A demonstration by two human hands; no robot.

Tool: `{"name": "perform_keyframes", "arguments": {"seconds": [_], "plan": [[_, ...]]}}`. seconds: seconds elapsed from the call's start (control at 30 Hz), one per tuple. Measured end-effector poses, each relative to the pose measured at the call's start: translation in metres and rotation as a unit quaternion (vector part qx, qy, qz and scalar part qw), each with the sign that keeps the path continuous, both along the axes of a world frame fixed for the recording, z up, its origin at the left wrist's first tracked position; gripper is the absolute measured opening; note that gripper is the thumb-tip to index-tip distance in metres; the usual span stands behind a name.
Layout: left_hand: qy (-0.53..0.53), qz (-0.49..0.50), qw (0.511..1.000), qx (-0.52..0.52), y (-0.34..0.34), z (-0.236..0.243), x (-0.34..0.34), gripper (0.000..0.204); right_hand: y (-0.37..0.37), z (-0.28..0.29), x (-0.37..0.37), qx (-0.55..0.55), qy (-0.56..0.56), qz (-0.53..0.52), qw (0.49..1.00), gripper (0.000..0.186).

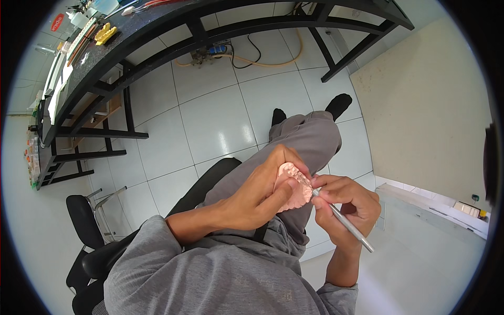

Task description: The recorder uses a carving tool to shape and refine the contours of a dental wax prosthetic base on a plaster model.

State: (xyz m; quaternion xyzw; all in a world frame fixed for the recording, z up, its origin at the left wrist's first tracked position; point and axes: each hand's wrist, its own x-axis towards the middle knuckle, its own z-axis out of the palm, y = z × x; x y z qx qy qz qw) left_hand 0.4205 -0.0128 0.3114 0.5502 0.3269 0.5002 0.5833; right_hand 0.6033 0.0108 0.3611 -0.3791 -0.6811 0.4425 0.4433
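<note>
My left hand [268, 191] is closed around a pink dental cast [294, 202], its thumb lying across the face of the cast. A row of tooth shapes shows along the upper edge of the cast. My right hand [349, 202] pinches a slim silver metal handle [350, 228], like that of a carving tool. The handle slants down to the right, and its upper end meets the right edge of the cast. The working tip is too small or hidden to make out. Both hands are over my lap, close together.
A dark workbench [152, 31] with black metal legs runs along the far and left sides. On it lies a yellow dental model [106, 34]. A black chair [84, 220] stands at the left. Hoses and a blue device [216, 50] lie on the tiled floor. A beige panel [420, 115] rises at the right.
</note>
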Motion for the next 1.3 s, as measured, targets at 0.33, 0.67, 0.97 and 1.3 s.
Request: {"name": "perform_keyframes", "arguments": {"seconds": [0.33, 0.67, 0.97, 1.3], "plan": [[-0.002, -0.016, 1.0, 0.01, 0.001, -0.01, 0.003, 0.029, -0.003, -0.01, 0.008, -0.053, 0.037, 0.008, 0.998, 0.014], [0.011, -0.03, 0.999, -0.004, -0.004, -0.012, 0.005, 0.027, -0.004, -0.02, 0.017, -0.125, 0.099, 0.032, 0.987, 0.013], [-0.001, -0.028, 0.999, -0.015, 0.001, -0.001, 0.002, 0.025, -0.019, -0.014, 0.007, -0.044, 0.085, -0.043, 0.995, 0.015], [-0.03, -0.045, 0.998, -0.034, -0.004, -0.003, 0.004, 0.023, -0.015, -0.013, 0.01, 0.065, -0.004, 0.002, 0.998, 0.019]]}}
